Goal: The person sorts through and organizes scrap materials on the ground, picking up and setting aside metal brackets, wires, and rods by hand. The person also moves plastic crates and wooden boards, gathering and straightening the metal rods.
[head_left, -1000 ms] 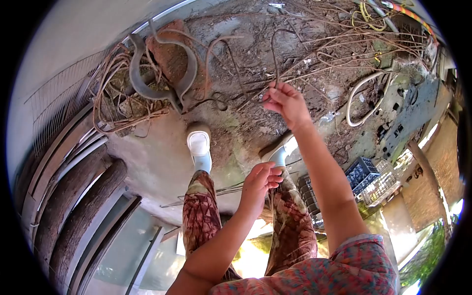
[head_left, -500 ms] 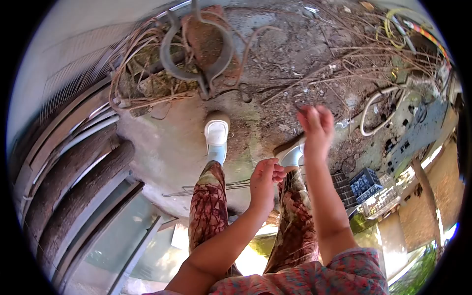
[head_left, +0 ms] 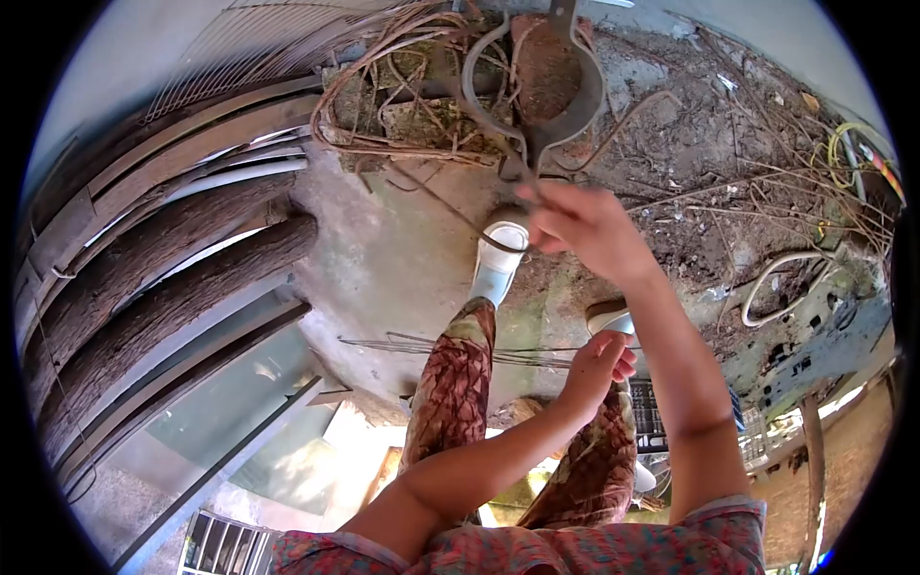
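Note:
My right hand (head_left: 586, 233) is closed on a thin rusty rod (head_left: 443, 203), which slants up and left over the concrete floor. This hand is slightly blurred, in front of my white shoe (head_left: 505, 243). Lower down, my left hand (head_left: 596, 372) is curled shut near my right knee. A few thin metal rods (head_left: 422, 343) stretch leftward from it across my leg, and their ends seem to lie inside its fingers. Beyond the right hand lies a large grey metal clamp ring (head_left: 592, 101), beside a tangle of rusty wire (head_left: 331, 120).
Logs (head_left: 182, 287) and planks are stacked on the left. Dirt with scattered wire (head_left: 671, 144) covers the ground ahead right. A pale hose loop (head_left: 757, 292) lies at right, above dark crates (head_left: 652, 412). A wire grid (head_left: 230, 57) leans at upper left.
My right hand has moved left and now holds a rusty rod near the clamp ring. The left hand stays curled by my right knee. The view has turned, shifting the floor items rightward.

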`<state>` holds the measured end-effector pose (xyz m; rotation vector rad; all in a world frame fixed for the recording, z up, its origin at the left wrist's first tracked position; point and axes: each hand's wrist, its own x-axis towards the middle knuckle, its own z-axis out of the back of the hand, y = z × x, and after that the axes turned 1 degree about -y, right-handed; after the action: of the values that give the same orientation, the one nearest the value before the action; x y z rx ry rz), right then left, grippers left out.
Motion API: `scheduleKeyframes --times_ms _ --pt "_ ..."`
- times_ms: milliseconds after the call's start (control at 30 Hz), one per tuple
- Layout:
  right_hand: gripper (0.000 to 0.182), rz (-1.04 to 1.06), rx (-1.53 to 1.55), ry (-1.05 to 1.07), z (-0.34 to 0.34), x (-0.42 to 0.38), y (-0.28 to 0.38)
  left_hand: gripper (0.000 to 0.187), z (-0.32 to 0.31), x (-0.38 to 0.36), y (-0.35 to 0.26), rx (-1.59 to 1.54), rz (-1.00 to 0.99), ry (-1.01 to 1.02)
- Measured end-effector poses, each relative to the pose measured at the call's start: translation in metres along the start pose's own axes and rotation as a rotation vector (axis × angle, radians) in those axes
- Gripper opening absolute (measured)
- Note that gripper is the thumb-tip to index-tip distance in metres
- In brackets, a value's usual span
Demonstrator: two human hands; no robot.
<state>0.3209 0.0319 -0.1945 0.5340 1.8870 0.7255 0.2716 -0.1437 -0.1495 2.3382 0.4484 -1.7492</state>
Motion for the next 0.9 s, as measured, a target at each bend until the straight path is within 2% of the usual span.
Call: scheduleKeyframes --times_ms 133,200,233,267,333,367,400,433,500,533,567,600,667,733,767,800,867,900 --pt "0.022 -0.091 0.038 0.163 -0.034 0.074 0.002 0.025 0.003 -0.002 -0.008 -0.056 -0.026 -0.029" --pt "0.024 -0.100 0.151 0.171 -0.052 0.079 -0.002 0.022 0.007 -0.003 -0.007 -0.068 -0.028 -0.019" --pt "0.025 -0.104 0.263 0.175 -0.060 0.079 -0.005 0.018 0.011 -0.004 -0.006 -0.058 0.020 -0.005" --pt "0.025 -0.112 0.249 0.173 -0.070 0.077 -0.010 0.014 0.012 -0.005 -0.005 -0.049 0.068 0.011" --pt "0.016 -0.067 0.480 0.126 -0.090 0.067 -0.022 0.010 0.007 -0.009 -0.006 -0.090 0.081 -0.017" --pt "0.006 -0.107 0.549 0.148 -0.099 0.066 -0.028 0.014 0.004 -0.012 -0.008 0.044 0.038 0.020" --pt "0.006 -0.117 0.539 0.146 -0.111 0.066 -0.035 0.018 0.005 -0.014 0.002 0.069 0.061 0.109" --pt "0.007 -0.171 0.674 0.113 -0.123 0.066 -0.041 0.022 0.006 -0.015 0.011 0.096 0.080 0.198" --pt "0.011 -0.233 0.895 0.089 -0.145 0.071 -0.042 0.019 0.025 0.011 0.108 -0.183 -0.065 0.394" --pt "0.011 -0.234 0.891 0.084 -0.159 0.074 -0.042 0.013 0.031 0.018 0.150 -0.508 -0.099 0.417" --pt "0.011 -0.177 1.089 0.112 -0.176 0.076 -0.042 0.013 0.033 0.018 0.122 -0.510 -0.097 0.419" --pt "0.011 -0.116 1.287 0.142 -0.192 0.079 -0.043 0.015 0.040 0.021 0.091 -0.471 0.125 0.698" --pt "0.011 -0.066 1.386 0.131 -0.215 0.089 -0.043 0.018 0.024 -0.004 0.044 -0.421 0.357 0.968" --pt "0.011 -0.008 1.485 0.109 -0.232 0.101 -0.042 0.021 0.003 -0.040 0.024 0.808 -0.018 0.259" --pt "0.012 0.001 1.550 0.073 -0.236 0.108 -0.041 0.023 0.012 -0.040 0.048 1.056 -0.538 0.308" --pt "0.013 0.016 1.610 0.023 -0.237 0.115 -0.040 0.026 0.015 -0.042 0.049 1.310 -1.102 0.133" --pt "0.013 0.086 1.678 -0.028 -0.239 0.131 -0.037 0.031 0.003 -0.062 0.046 1.429 -0.420 0.251" --pt "0.013 0.144 1.737 -0.051 -0.240 0.137 -0.034 0.035 0.003 -0.061 0.046 1.333 -0.304 0.316"
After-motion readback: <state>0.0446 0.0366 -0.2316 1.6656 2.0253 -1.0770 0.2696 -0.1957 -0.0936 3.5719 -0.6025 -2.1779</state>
